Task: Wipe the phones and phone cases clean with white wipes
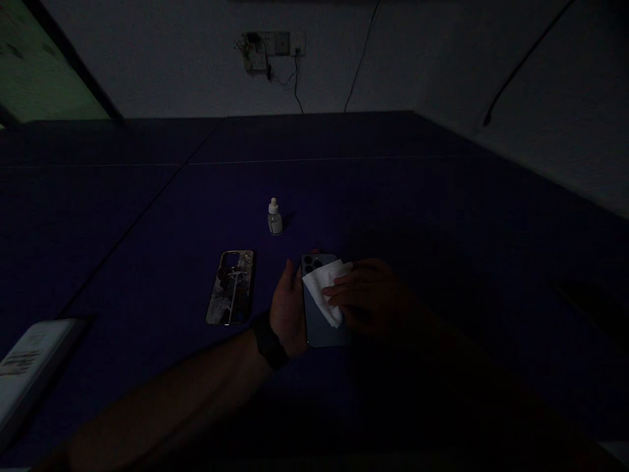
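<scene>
Smartphone (pixel 322 332), its back facing up and its three-lens camera cluster at the top corner, sits in the person's left hand (pixel 289 307). The left fingers (pixel 289 278) curl narrowly around its long edge, and one fingertip (pixel 314 251) shows past the top edge. The right fingers (pixel 344 282) lie close together on a folded white tissue (pixel 325 292), pressing it against the phone's back; the right hand (pixel 373 295) covers the phone's right side in deep shadow. A black wristband (pixel 269 341) circles the left wrist. Just left of the phone lies a patterned phone case (pixel 230 287), and beyond them stands a small dropper bottle (pixel 274 218). All rest over a dark blue tabletop (pixel 147 216), with a white booklet or box (pixel 32 373) at its near left. A wall socket plate (pixel 270 52) trails black cables behind.
</scene>
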Available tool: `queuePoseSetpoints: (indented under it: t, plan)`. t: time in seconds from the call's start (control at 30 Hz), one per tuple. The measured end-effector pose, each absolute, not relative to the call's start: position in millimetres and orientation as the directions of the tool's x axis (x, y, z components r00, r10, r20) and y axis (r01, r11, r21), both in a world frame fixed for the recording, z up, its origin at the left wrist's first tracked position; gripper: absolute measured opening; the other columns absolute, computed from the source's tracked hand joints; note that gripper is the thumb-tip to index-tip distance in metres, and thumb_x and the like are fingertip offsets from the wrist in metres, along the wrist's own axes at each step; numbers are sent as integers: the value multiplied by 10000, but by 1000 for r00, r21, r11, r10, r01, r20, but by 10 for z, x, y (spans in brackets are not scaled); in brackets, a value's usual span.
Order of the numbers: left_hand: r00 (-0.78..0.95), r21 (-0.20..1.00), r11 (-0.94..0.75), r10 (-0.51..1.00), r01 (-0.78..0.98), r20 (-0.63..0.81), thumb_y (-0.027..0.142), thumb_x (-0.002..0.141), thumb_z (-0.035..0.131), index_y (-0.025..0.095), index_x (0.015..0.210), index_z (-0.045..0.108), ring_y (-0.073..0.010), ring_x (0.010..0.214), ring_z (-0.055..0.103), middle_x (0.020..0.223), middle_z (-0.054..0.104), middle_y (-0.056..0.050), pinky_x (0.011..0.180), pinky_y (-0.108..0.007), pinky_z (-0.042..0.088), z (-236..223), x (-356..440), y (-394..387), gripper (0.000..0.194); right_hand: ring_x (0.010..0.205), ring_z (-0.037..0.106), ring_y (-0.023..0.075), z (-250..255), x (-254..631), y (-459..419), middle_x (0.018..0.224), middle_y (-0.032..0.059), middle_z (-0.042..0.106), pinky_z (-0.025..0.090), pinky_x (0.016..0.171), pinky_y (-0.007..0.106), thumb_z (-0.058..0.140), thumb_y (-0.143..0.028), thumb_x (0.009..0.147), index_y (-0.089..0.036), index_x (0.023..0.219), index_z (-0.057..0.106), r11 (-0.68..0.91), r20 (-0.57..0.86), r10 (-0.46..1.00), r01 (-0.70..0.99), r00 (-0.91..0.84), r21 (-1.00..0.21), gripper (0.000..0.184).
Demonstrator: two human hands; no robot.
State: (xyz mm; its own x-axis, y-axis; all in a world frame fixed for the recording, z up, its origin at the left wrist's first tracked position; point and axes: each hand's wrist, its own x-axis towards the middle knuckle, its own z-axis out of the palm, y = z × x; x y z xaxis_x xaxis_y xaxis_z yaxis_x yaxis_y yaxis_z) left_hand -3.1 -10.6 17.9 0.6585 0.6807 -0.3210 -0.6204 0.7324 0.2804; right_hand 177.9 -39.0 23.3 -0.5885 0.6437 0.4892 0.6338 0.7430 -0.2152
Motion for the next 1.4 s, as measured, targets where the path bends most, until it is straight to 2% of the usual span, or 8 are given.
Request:
queuePoseSetpoints:
  t: [0.13,0.27,0.53,0.83,1.03,1.17,1.27,1.4]
  plan:
    - [664,170,736,669,-655,-333,644,1022,272,230,1287,625,-125,562,447,780,536,-8,611,-269,433,212,-19,-120,605,1171,683,203,223,1766,-389,1194,21,785,421,1026,433,573,-148,930,-258,1131,722,753,487,634,625,-601,-208,273]
    - [650,177,711,697,-680,-304,640,1015,324,275,1242,639,-116,532,392,754,514,8,572,-256,391,213,-8,-127,533,1111,710,193,227,1776,-404,1062,-21,813,367,1082,455,605,-198,905,-277,997,726,780,466,621,551,-630,-296,171]
    - [657,121,707,697,-697,-285,625,1017,351,217,1147,661,-112,556,417,755,506,6,579,-245,399,187,1,-107,529,1150,694,210,187,1740,-382,1118,17,803,410,1060,464,548,-163,920,-270,1015,733,738,479,663,612,-576,-286,234]
    - [623,296,683,731,-668,-280,534,1044,338,262,1410,564,-224,898,678,1127,697,-85,850,-378,523,264,-9,-143,509,1071,717,229,195,1817,-352,1106,51,794,485,998,453,555,-176,934,-252,1069,710,672,544,712,656,-444,-344,219]
    - [652,279,725,689,-630,-317,490,1006,524,205,1219,676,-171,851,658,999,687,-57,816,-281,530,203,-13,-189,388,1106,714,212,255,1707,-423,1170,58,779,527,976,417,536,-160,956,-260,1146,679,734,585,656,586,-478,-343,258]
    - [712,209,762,648,-614,-270,515,968,568,159,1090,692,-113,603,525,744,553,-7,632,-241,491,182,-17,-179,396,1101,708,199,289,1709,-445,1176,54,776,541,931,377,596,-184,952,-253,1180,645,804,570,584,509,-578,-308,243]
    - [692,255,748,664,-613,-283,460,981,528,194,1133,687,-115,541,482,652,480,24,594,-246,475,194,-10,-181,345,974,732,174,276,1763,-415,1039,29,795,550,867,338,616,-166,956,-245,1116,656,816,586,570,481,-576,-321,184]
    - [698,354,757,649,-550,-304,496,996,523,275,1248,649,-139,602,587,787,627,-2,582,-252,493,176,-25,-200,358,856,739,169,270,1819,-392,945,29,783,568,759,299,584,-210,976,-250,1021,697,741,562,664,539,-494,-401,128]
